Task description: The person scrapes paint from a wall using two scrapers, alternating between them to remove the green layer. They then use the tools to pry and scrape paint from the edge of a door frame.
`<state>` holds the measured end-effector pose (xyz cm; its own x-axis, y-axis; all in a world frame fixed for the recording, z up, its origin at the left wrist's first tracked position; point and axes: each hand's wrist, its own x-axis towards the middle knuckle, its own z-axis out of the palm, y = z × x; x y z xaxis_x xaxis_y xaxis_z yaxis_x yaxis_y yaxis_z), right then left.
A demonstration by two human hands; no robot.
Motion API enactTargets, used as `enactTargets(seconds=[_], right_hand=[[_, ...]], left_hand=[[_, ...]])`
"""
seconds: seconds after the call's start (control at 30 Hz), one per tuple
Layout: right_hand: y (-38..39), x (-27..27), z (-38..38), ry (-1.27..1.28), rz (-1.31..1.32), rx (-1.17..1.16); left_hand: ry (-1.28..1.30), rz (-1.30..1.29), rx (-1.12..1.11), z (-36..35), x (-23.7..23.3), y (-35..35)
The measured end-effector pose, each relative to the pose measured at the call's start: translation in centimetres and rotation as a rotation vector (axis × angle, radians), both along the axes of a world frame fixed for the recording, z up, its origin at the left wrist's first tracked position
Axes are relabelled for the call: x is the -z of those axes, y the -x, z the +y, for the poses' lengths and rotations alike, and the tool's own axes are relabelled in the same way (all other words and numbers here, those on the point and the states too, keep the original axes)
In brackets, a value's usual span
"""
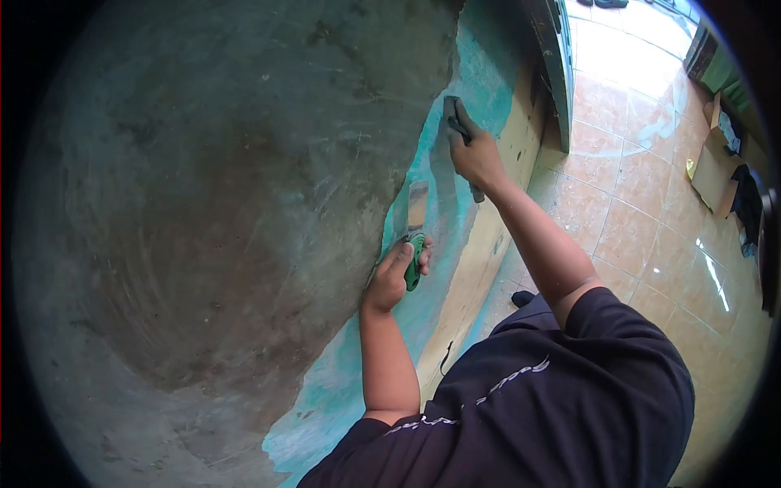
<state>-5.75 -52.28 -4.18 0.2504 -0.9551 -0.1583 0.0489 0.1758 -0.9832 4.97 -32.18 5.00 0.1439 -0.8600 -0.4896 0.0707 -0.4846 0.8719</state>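
Note:
My left hand (396, 272) is closed round the green handle of a putty knife (417, 207), whose flat metal blade points up along the wall. Higher and to the right, my right hand (474, 154) grips a dark trowel (451, 114) held against the turquoise part of the wall (486, 71). Part of the trowel is hidden behind the fingers. Grey plaster (268, 203) covers the wall on the left, with a ragged edge against the turquoise strip. A cream band (464, 285) runs beside the turquoise.
A dark door or frame edge (561, 73) stands at the upper right. Beyond it lies a tiled floor (626, 195). An open cardboard box (713, 175) and dark cloth (746, 199) are at the far right. Dark footwear (610, 3) shows at the top.

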Motion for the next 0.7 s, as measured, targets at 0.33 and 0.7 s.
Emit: enactTargets(seconds=[0.33, 0.7], right_hand=[[0.7, -1.6, 4.4, 0.100, 0.060, -0.196], [1.1, -2.1, 4.7, 0.127, 0.081, -0.202]], left_hand=[[0.003, 0.013, 0.008, 0.0, 0.1, 0.0], [0.004, -0.010, 0.023, -0.3, -0.1, 0.1]])
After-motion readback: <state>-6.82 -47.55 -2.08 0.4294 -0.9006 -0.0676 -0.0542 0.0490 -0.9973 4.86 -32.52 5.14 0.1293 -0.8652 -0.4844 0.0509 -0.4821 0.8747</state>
